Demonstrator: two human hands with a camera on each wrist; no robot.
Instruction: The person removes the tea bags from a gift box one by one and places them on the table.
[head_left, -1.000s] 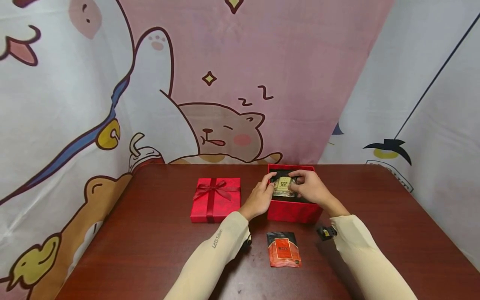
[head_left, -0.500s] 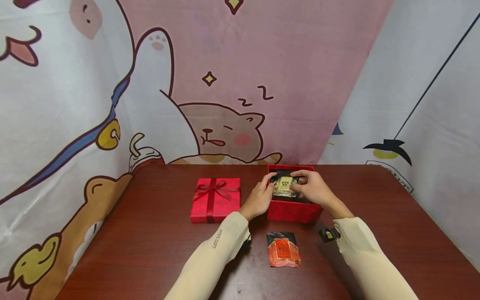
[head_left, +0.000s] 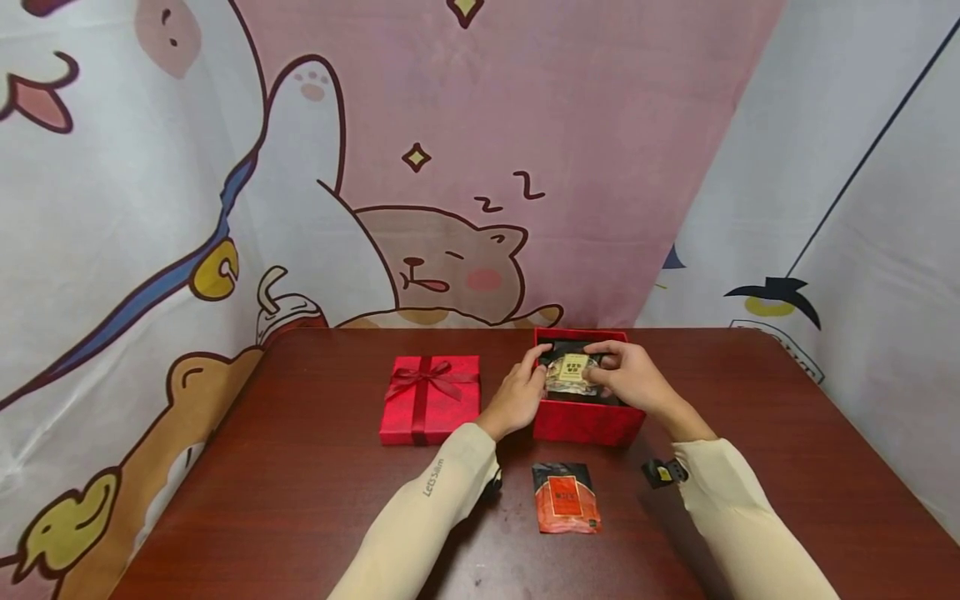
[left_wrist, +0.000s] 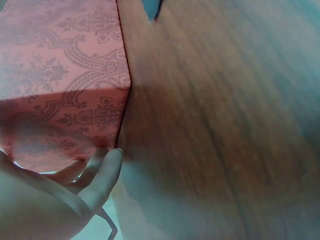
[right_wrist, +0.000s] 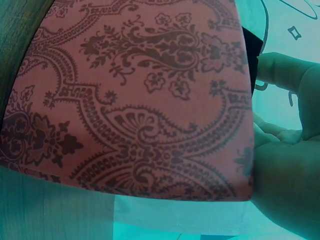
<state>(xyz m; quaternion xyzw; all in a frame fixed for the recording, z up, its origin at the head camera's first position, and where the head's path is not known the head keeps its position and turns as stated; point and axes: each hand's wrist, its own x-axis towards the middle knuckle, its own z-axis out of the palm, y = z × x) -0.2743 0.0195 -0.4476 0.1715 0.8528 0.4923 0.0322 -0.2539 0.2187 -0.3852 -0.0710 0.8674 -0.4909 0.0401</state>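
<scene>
An uncovered red gift box (head_left: 581,425) stands toward the back of the table, right of centre. Inside it lies a black packet (head_left: 568,367) with a pale yellow label and a clear lower window. My right hand (head_left: 636,380) pinches the packet's right side between thumb and fingers. At the left rim, my left hand (head_left: 517,397) holds the box wall; in the left wrist view its fingers (left_wrist: 102,180) reach the patterned outer wall. The right wrist view has the box side (right_wrist: 150,110) filling most of it, with a dark packet edge showing past the rim.
A red lid (head_left: 431,404) with a dark red ribbon bow lies left of the box. In front of the box, an orange and black packet (head_left: 566,498) lies flat on the brown table (head_left: 300,492). A printed cloth (head_left: 600,167) hangs behind.
My right hand and forearm have shifted slightly right, and the packet in the box has slid slightly right with the hand. The left hand stays at the box rim.
</scene>
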